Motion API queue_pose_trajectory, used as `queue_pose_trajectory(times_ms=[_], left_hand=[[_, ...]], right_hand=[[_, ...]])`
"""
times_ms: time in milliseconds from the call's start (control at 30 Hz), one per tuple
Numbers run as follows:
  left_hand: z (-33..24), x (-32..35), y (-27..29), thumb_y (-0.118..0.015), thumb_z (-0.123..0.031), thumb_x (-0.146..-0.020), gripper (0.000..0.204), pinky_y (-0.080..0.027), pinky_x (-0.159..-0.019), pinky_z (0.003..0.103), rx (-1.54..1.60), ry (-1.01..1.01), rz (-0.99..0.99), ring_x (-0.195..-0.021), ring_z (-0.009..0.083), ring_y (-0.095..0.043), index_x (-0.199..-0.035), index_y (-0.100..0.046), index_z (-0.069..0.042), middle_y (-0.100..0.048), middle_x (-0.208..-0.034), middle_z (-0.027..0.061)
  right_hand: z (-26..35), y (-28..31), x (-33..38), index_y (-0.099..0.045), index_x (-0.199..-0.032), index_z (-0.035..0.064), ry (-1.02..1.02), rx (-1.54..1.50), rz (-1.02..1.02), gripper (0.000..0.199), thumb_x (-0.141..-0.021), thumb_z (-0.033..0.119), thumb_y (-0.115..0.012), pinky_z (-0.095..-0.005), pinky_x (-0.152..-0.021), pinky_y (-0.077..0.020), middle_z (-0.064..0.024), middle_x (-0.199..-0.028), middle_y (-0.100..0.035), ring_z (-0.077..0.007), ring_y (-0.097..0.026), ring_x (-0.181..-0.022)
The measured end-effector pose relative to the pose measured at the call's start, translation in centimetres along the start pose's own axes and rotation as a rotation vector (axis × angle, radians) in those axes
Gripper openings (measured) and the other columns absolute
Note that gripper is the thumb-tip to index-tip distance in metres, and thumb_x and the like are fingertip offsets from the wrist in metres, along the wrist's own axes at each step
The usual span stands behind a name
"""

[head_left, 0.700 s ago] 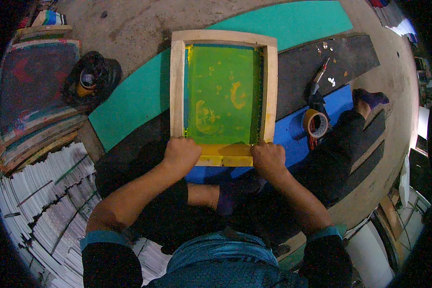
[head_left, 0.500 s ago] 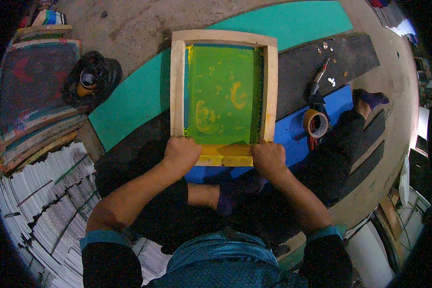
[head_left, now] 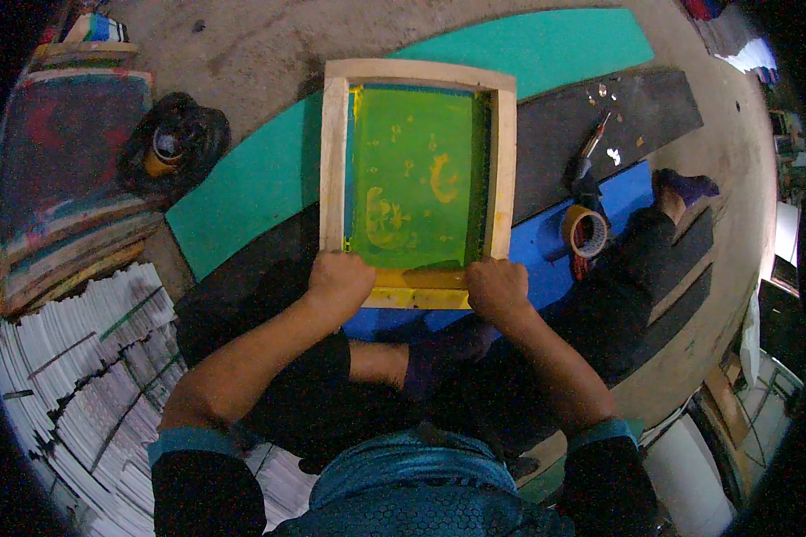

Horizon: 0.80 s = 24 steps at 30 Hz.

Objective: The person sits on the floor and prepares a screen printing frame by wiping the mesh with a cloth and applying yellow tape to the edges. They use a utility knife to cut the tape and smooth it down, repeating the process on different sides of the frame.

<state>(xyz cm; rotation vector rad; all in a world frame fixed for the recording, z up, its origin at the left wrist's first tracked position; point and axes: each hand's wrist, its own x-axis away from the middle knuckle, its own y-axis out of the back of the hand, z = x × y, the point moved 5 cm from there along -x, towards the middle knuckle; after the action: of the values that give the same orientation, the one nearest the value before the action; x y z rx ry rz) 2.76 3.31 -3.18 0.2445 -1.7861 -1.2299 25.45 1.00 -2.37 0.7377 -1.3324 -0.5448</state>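
Note:
A wooden screen-printing frame is held out in front of me, above the mats. Its green mesh carries pale yellow patches, and yellow stains mark the near wooden bar. My left hand is closed round the frame's near left corner. At the near right corner my right hand grips the frame in the same way, knuckles up. The fingertips of both hands are hidden behind the wood.
Teal, black and blue mats lie beneath. On the right are a tape roll and a soldering-iron-like tool. At left, a black plastic bag holds a tape roll, beside stacked screen frames and bundled white sheets.
The view has shifted very slightly. Both hands keep their grip on the screen-printing frame, which stays in nearly the same place.

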Motion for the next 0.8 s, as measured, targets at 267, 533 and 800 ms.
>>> queue_pose_trajectory(times_ms=[267, 533, 800], left_hand=[[0.1, 0.0, -0.4, -0.066, -0.015, -0.076, 0.012, -0.054, -0.061, 0.041, 0.017, -0.004, -0.012, -0.074, 0.0257, -0.073, -0.077, -0.077, -0.012, -0.074, -0.075, 0.0077], [-0.2, -0.2, -1.2, -0.066, -0.014, -0.078, 0.012, -0.054, -0.061, 0.041, 0.0, -0.003, -0.012, -0.075, 0.026, -0.073, -0.079, -0.078, -0.012, -0.074, -0.077, 0.0089], [-0.1, -0.1, -0.8, -0.065, -0.015, -0.08, 0.013, -0.054, -0.06, 0.041, -0.031, -0.004, -0.016, -0.076, 0.0255, -0.074, -0.079, -0.078, -0.013, -0.075, -0.079, 0.0077]], right_hand=[[0.2, -0.3, 0.2, -0.073, -0.079, 0.0074, -0.02, 0.002, -0.049, 0.009, -0.078, 0.013, -0.067, -0.045, -0.064, -0.0583, -0.0151, -0.082, -0.073, -0.0335, -0.073, -0.077], [0.0, -1.2, 1.3, -0.072, -0.088, 0.0098, 0.003, -0.005, -0.148, 0.012, -0.08, 0.013, -0.064, -0.046, -0.064, -0.0559, -0.0151, -0.089, -0.071, -0.0339, -0.072, -0.077], [-0.6, -1.1, 3.1, -0.066, -0.103, 0.014, 0.011, -0.091, -0.396, 0.022, -0.082, 0.012, -0.058, -0.0469, -0.06, -0.0538, -0.013, -0.087, -0.069, -0.0346, -0.069, -0.072]])
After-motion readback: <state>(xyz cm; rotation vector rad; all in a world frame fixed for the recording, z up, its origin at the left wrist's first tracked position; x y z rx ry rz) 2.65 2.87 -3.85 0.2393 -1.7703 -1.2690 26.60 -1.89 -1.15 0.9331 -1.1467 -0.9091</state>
